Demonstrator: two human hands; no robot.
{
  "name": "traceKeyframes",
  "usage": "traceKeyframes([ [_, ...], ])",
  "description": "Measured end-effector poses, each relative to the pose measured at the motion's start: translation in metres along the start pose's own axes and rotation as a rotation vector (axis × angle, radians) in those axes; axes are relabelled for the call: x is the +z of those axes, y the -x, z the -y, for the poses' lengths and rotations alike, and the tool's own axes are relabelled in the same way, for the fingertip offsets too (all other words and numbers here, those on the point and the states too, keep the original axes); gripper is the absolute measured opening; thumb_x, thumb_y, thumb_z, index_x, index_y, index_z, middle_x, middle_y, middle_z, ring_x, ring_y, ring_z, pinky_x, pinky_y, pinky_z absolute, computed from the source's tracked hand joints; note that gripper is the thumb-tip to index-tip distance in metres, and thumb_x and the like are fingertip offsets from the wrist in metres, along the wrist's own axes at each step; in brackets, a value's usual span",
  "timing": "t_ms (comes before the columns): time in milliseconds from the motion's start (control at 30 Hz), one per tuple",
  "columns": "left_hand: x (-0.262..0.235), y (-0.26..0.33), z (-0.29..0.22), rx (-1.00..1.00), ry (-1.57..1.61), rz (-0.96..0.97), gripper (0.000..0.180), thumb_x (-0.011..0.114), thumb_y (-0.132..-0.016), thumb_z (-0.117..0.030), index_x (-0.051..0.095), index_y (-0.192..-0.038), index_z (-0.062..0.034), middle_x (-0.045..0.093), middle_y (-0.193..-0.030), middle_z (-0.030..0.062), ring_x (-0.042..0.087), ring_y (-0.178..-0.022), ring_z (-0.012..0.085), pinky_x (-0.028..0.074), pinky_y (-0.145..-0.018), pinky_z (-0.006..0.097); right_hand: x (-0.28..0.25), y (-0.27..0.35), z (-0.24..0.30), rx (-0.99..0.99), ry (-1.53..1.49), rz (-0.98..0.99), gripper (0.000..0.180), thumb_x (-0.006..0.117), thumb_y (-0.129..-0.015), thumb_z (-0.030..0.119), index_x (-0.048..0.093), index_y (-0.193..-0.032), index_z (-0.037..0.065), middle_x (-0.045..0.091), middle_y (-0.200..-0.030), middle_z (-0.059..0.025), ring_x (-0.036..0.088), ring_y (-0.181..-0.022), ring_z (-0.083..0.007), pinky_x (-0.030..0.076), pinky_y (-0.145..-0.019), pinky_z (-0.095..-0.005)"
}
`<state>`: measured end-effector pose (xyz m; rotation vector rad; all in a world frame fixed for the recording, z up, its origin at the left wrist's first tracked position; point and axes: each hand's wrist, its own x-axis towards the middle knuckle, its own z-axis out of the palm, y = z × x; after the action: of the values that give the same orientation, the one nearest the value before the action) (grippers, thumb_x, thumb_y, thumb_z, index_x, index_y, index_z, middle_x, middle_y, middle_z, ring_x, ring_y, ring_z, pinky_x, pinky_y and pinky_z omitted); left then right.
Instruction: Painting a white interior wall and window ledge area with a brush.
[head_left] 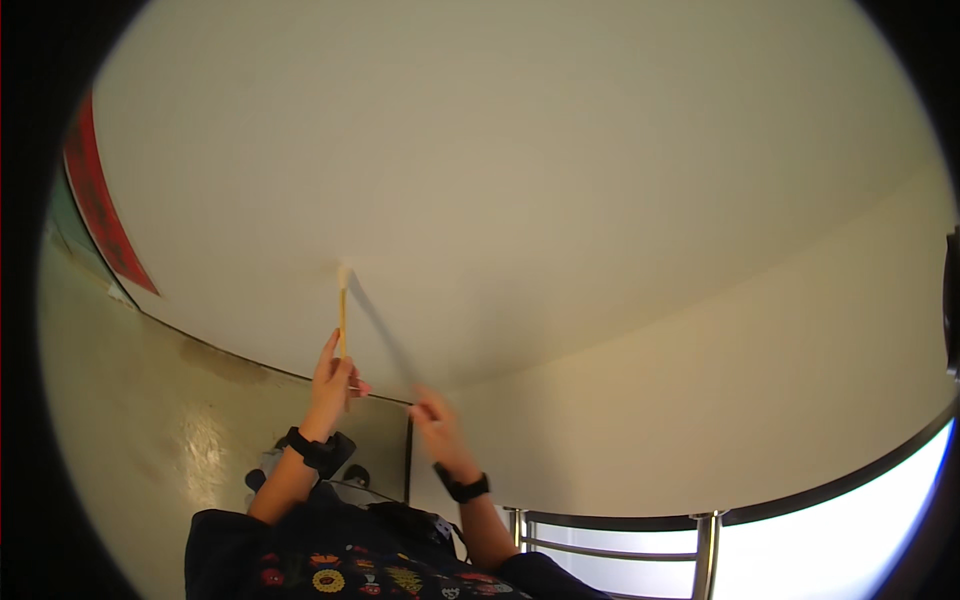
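Note:
My left hand is closed round the thin yellow handle of a brush. Its pale, soft-looking head points up and meets its own shadow on the white wall, so it is at or very near the surface. My left index finger lies along the handle. To the right and a little lower, my right hand is raised near the wall. Motion smears its fingers, and I see nothing plainly held in them. Both wrists wear black bands.
A red strip runs along the wall's left part. Glossy greenish floor lies at the lower left. A metal railing stands at the lower right before a bright opening, and a dark object juts in at the right rim.

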<state>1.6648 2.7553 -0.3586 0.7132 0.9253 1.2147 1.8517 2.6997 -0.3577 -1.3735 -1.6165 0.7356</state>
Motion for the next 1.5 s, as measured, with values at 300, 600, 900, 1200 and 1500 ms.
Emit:
traceKeyframes([
  [300,-0.001,-0.007,0.009,-0.001,-0.011,-0.153,0.04,0.044,-0.089,-0.018,0.035,-0.128,-0.0152,0.047,-0.068,-0.0016,0.031,-0.04,0.0026,0.023,-0.033,0.016,-0.171,0.053,-0.044,0.095,-0.325,-0.788,0.021,0.049,-0.085,0.005,0.051,-0.106,0.001,0.047,-0.066,-0.0009,0.044,-0.053,-0.0067,0.039,-0.048,-0.02],
  [600,0.061,-0.012,0.025,-0.246,-0.116,0.251,0.04,0.046,-0.088,-0.018,0.037,-0.127,-0.0126,0.047,-0.068,-0.0005,0.032,-0.042,0.0041,0.024,-0.035,0.017,-0.195,0.055,-0.018,0.062,-0.205,-0.878,0.029,0.047,-0.087,0.008,0.047,-0.114,-0.001,0.058,-0.081,-0.007,0.051,-0.065,-0.009,0.043,-0.061,-0.0197],
  [900,-0.062,-0.042,-0.015,0.015,0.197,-0.21,0.023,0.046,-0.087,-0.019,0.037,-0.108,-0.0172,0.041,-0.066,0.0015,0.033,-0.043,0.0083,0.025,-0.032,0.019,-0.196,0.064,-0.024,0.033,-0.25,-0.867,0.032,0.051,-0.086,0.009,0.047,-0.116,0.003,0.059,-0.09,-0.0045,0.053,-0.074,-0.0086,0.041,-0.065,-0.0205],
  [1200,-0.006,-0.036,-0.006,0.035,-0.102,-0.142,0.031,0.047,-0.087,-0.02,0.038,-0.117,-0.0189,0.042,-0.062,-0.0003,0.033,-0.038,0.0061,0.026,-0.03,0.018,-0.195,0.072,-0.014,0.037,-0.196,-0.749,0.036,0.05,-0.084,0.006,0.044,-0.119,0.005,0.056,-0.097,-0.004,0.051,-0.079,-0.0093,0.04,-0.068,-0.0211],
  [1500,0.085,-0.03,0.027,-0.131,-0.258,0.238,0.042,0.045,-0.089,-0.018,0.035,-0.129,-0.013,0.044,-0.065,-0.0016,0.031,-0.039,0.0032,0.024,-0.033,0.016,-0.203,0.078,-0.012,0.031,-0.188,-0.649,0.039,0.049,-0.083,0.003,0.042,-0.121,0.006,0.054,-0.101,-0.0055,0.052,-0.082,-0.0096,0.039,-0.069,-0.0211],
])
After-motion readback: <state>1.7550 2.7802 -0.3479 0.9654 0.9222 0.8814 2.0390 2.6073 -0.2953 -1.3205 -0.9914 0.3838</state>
